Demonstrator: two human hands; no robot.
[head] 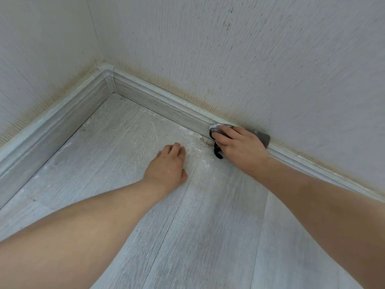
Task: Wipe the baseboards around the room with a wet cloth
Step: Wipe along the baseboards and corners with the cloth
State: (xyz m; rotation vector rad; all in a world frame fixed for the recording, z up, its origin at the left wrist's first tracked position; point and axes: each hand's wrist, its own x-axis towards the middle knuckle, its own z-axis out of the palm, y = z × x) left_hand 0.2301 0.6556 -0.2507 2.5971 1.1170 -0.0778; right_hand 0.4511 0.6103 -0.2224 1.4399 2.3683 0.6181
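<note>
A pale grey baseboard (pixel 166 101) runs along the right wall into the room corner, and a second stretch (pixel 52 126) follows the left wall. My right hand (pixel 239 144) grips a dark grey cloth (pixel 263 137) and presses it against the right baseboard; the cloth's front edge is whitened with dust and a dark strip hangs to the floor. My left hand (pixel 168 165) rests on the floor with fingers relaxed, a short way left of the cloth, holding nothing.
The light wood-look floor (pixel 129 130) carries white dust and scratch marks near the corner, with dark crumbs along the baseboard. The textured wallpaper (pixel 229 49) is stained yellow-brown just above both baseboards. A corner cap (pixel 107 75) joins them.
</note>
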